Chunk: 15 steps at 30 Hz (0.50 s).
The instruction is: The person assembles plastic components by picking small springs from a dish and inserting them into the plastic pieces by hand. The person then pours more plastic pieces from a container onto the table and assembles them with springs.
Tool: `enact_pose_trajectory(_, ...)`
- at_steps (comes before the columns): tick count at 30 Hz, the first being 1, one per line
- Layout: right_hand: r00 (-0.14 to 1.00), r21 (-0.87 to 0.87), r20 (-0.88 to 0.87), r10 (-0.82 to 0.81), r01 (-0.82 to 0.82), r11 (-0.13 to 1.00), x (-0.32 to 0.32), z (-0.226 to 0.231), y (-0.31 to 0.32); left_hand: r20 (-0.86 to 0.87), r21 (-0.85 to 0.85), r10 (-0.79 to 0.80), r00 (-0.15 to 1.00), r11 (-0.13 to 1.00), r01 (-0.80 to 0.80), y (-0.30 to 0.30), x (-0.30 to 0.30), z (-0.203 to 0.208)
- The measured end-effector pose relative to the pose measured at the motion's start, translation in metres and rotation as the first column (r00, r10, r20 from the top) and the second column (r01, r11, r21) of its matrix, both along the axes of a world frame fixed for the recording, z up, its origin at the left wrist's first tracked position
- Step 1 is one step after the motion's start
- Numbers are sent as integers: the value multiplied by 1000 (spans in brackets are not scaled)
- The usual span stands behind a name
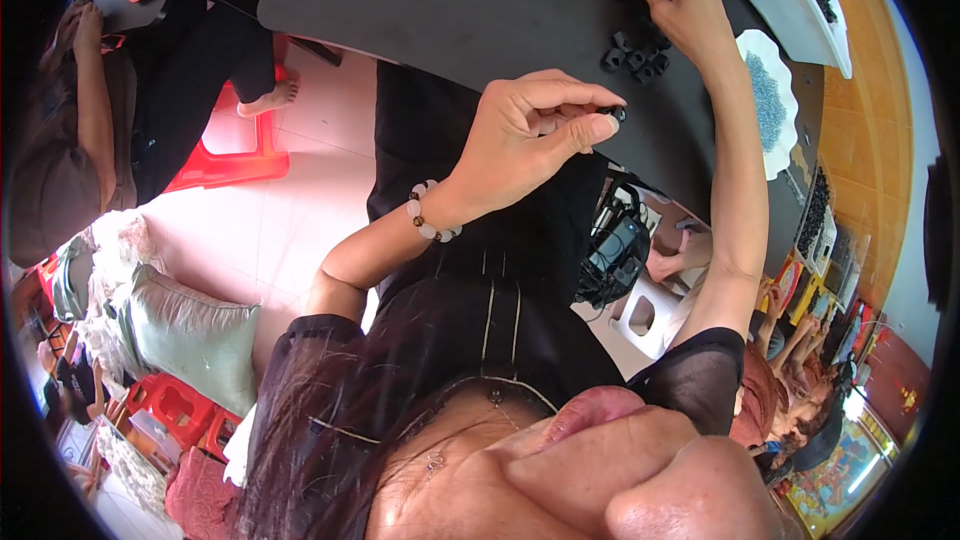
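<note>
Worktop [450,0]: dark, at twelve o'clock.
Right hand [685,12], one o'clock: fingers bunched together — whether gripping, we cannot tell.
Left hand [535,130]: thumb and fingers pinching the last item listed.
Black pieces [635,61], one o'clock: loose heap.
Held black piece [618,114], between one and two: probably light, stiff, slick; we'd pinch opposite sides.
Lettering on pieces: none we can read.

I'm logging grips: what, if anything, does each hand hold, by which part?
Left hand: small black piece, pinched by its sides. Right hand: cannot tell.
</note>
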State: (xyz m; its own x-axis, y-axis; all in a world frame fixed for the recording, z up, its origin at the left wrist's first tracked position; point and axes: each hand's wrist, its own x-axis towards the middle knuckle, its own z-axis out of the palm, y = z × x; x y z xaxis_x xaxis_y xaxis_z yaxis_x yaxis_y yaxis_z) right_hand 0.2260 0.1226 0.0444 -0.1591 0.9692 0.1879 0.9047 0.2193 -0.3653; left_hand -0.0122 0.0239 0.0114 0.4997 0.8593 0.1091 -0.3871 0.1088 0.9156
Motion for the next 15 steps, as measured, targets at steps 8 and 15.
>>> enact_pose_trajectory(8,997,0,12,-80,80,997,3,7,-5,-5,-2,8,1000,1000,-8,-3,0,2)
enact_pose_trajectory(15,1000,-5,5,-11,11,1000,-6,5,-9,-12,5,19,1000,1000,-19,-2,-1,0)
